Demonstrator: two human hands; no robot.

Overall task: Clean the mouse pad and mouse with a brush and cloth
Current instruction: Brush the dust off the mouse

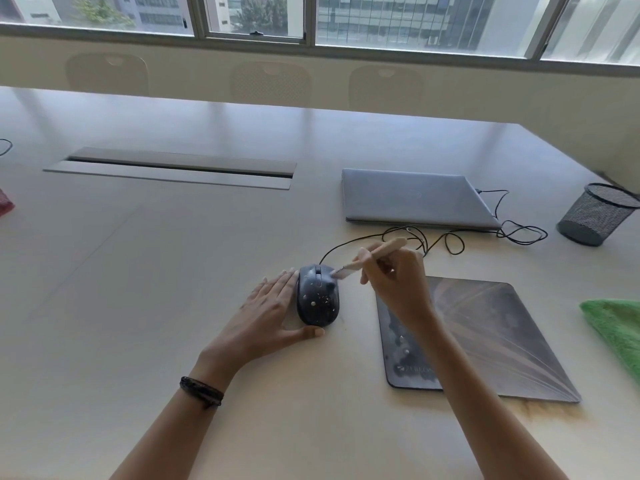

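A dark wired mouse (pixel 318 296) speckled with pale crumbs sits on the white table, left of the dark mouse pad (pixel 485 341). My left hand (pixel 273 313) lies flat against the mouse's left side, fingers straight, thumb at its near end. My right hand (pixel 394 278) grips a small brush (pixel 367 256) by its pale handle, and the bristles touch the mouse's top right near the scroll wheel. A green cloth (pixel 616 327) lies at the right edge, beyond the pad. Pale specks dot the pad's left part.
A shut grey laptop (pixel 412 199) lies behind the pad, with the black cable (pixel 453 240) looping in front of it. A black mesh cup (pixel 595 214) stands at the far right. A long cable hatch (pixel 173 168) is set into the table's middle. A red item (pixel 5 202) shows at the left edge.
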